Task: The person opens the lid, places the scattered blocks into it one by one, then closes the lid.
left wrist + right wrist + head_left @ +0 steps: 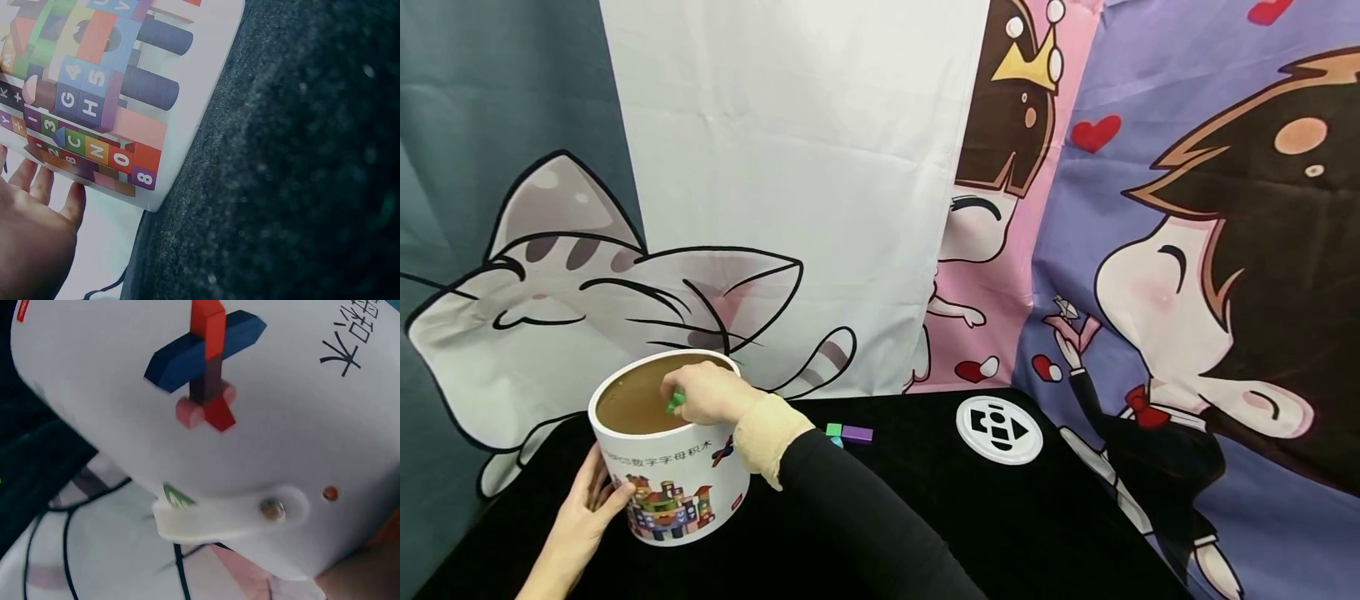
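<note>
A white bucket (677, 483) printed with toy-block pictures stands on the black cloth, its open top showing a brown inside wall. My left hand (583, 508) rests against the bucket's left side, thumb toward the front, fingers spread on the wall. In the left wrist view, fingertips (74, 197) touch the printed wall near its lower edge. My right hand (711, 393) is at the bucket's mouth and pinches a small green block (676, 402). The bucket's floor and contents are hidden. In the right wrist view, the hand itself is mostly out of sight.
Beyond the right forearm, a purple block (857, 434), a green block (834, 430) and a light blue piece (837, 442) lie on the black cloth (917, 483). Farther right is a white round disc (999, 430) with black shapes. Printed curtains (805, 167) hang behind.
</note>
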A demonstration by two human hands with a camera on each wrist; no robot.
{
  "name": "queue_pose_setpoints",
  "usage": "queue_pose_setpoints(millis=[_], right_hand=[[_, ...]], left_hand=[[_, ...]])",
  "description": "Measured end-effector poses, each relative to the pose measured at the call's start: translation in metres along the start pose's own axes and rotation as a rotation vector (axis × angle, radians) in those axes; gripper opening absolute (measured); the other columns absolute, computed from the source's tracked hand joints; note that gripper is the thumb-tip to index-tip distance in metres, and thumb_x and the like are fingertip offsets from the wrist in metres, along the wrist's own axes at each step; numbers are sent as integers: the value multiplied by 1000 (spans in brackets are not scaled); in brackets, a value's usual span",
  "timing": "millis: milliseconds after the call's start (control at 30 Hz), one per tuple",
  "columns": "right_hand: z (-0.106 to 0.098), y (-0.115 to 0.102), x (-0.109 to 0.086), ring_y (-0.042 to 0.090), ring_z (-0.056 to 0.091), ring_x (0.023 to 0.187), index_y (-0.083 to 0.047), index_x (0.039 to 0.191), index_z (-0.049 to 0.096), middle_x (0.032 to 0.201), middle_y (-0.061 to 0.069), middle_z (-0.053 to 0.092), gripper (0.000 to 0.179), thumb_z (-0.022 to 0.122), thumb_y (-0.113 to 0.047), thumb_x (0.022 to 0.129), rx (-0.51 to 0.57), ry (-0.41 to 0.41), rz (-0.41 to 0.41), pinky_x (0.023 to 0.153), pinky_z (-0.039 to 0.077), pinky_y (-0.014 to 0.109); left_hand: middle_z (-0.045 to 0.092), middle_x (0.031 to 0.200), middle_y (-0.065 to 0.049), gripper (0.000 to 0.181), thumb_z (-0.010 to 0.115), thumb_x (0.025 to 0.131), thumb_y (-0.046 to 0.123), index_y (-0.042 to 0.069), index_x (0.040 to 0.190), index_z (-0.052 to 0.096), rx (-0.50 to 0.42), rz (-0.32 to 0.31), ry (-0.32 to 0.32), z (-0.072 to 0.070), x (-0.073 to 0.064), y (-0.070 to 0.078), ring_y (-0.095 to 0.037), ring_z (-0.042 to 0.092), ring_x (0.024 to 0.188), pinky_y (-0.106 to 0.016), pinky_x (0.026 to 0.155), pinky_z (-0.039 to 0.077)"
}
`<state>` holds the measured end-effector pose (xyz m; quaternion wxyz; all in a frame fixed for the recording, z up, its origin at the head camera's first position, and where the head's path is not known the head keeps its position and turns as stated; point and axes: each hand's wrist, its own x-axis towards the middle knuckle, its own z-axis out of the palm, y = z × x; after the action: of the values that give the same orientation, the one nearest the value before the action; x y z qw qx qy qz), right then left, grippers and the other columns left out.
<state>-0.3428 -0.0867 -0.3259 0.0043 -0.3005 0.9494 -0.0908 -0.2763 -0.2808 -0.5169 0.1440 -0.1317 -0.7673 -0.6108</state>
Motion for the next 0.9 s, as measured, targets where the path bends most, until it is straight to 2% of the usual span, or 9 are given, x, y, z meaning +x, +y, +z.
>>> queue_pose_setpoints(millis=[100, 167, 433, 633, 833, 900], right_hand=[[4, 0, 0, -2, 51, 80, -37, 112, 67, 86, -20, 57, 22, 72, -34, 90, 13, -25, 57, 69, 41, 19], [6, 1, 0, -4, 52, 81, -40, 111, 67, 86, -23, 57, 22, 72, -38, 89, 15, -18, 88, 71, 41, 21], [8, 2, 0, -5, 53, 97, -45, 113, 65, 107, -29, 60, 23, 69, -42, 90, -48, 42, 107, 80, 43, 27], [12, 5, -6, -6, 51, 104, -46, 114, 65, 115, -27, 56, 20, 60, -43, 95, -46, 98, 70, 85, 43, 27], [17, 11, -14, -3, 49, 113, -42, 118, 66, 124, -22, 54, 24, 52, -38, 99, 6, 222, -3, 89, 43, 25], [19, 14, -17, -3, 48, 114, -40, 120, 66, 126, -19, 53, 27, 49, -34, 100, 21, 270, -43, 89, 42, 22]], left_hand=[[-2, 163, 5, 80, 50, 102, 6, 28, 158, -3, -39, -17, -6, 2, -1, -1, 9, 12, 135, -3, 102, 15], [-3, 163, 6, 80, 50, 103, 8, 29, 158, -4, -34, -34, -7, 3, -1, -1, 9, 11, 135, -2, 102, 14], [3, 162, 9, 79, 50, 102, 5, 28, 158, -2, 8, 4, 9, 3, -1, -2, 11, 14, 133, -2, 101, 14], [5, 161, 11, 79, 50, 102, 4, 29, 158, 0, 2, 16, 6, 2, -1, -2, 11, 15, 132, -2, 101, 16], [4, 162, 7, 80, 50, 101, 2, 27, 158, 0, -28, 24, 10, 0, 1, -3, 10, 15, 134, -3, 103, 14], [6, 162, 5, 80, 50, 101, 0, 25, 159, 1, -68, 32, 15, 0, 2, -3, 9, 16, 135, -5, 104, 14]])
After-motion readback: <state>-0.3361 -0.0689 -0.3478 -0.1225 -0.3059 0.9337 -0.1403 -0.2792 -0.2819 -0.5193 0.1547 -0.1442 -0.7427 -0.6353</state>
